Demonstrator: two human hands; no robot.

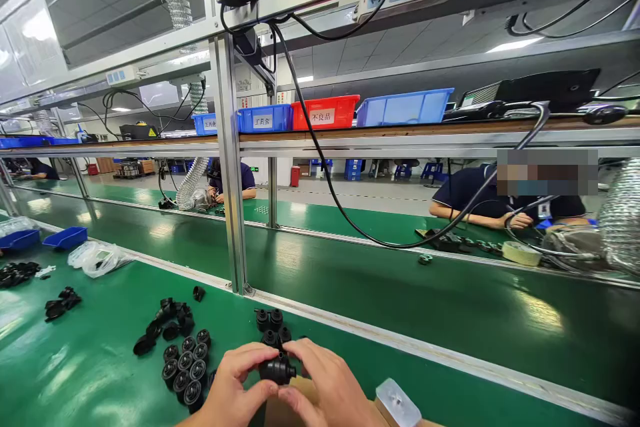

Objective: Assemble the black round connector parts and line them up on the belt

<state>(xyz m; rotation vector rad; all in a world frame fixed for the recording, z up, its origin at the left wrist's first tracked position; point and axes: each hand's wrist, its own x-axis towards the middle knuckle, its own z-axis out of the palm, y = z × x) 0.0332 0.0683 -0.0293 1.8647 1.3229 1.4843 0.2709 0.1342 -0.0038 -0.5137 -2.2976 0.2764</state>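
Note:
Between my left hand (243, 383) and my right hand (325, 380) is a black ribbed plastic part (277, 370) with a narrow stub pointing right. Fingers and thumbs of both hands close on it from either side. Just beyond my fingertips stand several similar black parts (269, 320), some of them hidden by my hands. Left of my left hand, a cluster of round black cup-shaped parts (185, 361) stands with the open ends up. Under my hands shows a piece of brown cardboard (300, 403). A clear plastic block (398, 403) lies right of my right hand.
Loose black pieces (167, 320) lie farther left on the green table (115, 347), with a plastic bag (97, 259) and blue trays (65, 237) behind. A metal post (230, 167) rises ahead. Blue and red bins (325, 112) line the shelf. Co-workers sit across the belt (350, 280).

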